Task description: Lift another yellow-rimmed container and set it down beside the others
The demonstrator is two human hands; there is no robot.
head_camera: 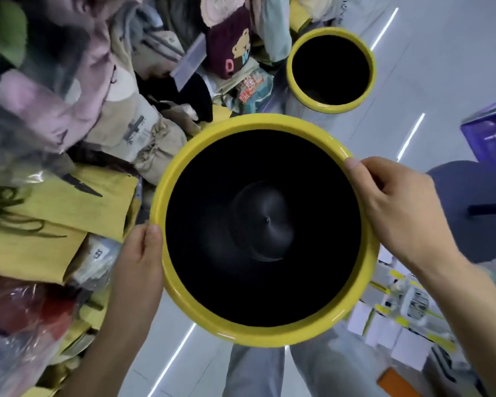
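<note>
Large yellow-rimmed bin with black interior, held up above grey-trousered legs; left hand gripping the near-left rim, right hand clamped on the right rim (thumbs over the edge). Second yellow-rimmed bin beyond on the pale floor; heap of bagged clothes at left.
</note>
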